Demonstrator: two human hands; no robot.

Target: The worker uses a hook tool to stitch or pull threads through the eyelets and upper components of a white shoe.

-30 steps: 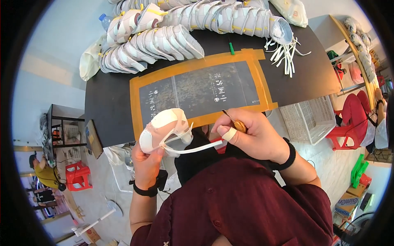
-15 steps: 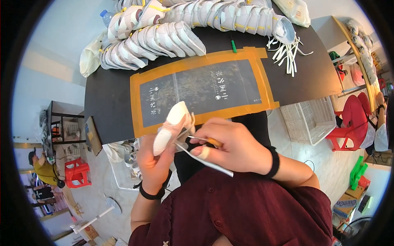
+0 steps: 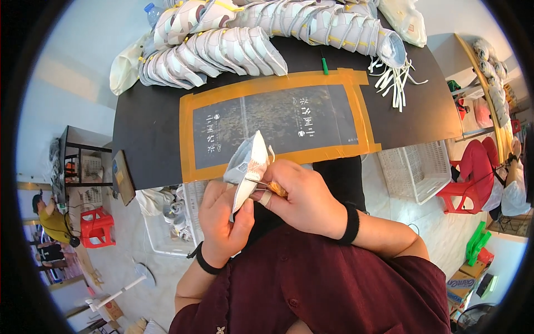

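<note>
My left hand [image 3: 219,222] is closed on a white and grey shoe upper [image 3: 240,162] above the table's near edge. The upper is tilted, with its grey lining turned to the left. From the right, my right hand [image 3: 308,197] grips an awl-like tool by its orange handle [image 3: 277,188]. Its thin metal shaft points left and meets the upper's edge; the fingers and the upper hide where the tip ends. A short white strip end [image 3: 271,153] sticks up beside the upper. There is a tan wrap on my right thumb.
Rows of nested shoe uppers [image 3: 222,53] lie along the table's far side. White laces [image 3: 394,83] hang from one row. A green-handled tool [image 3: 325,65] lies near the taped dark sheet [image 3: 278,119]. White crates [image 3: 414,170] stand below. A person [image 3: 53,217] is far left.
The shoe upper has turned in my left hand, bringing its grey lining into view. My right hand has shifted left with the tool. The long white strip that hung below it no longer shows.
</note>
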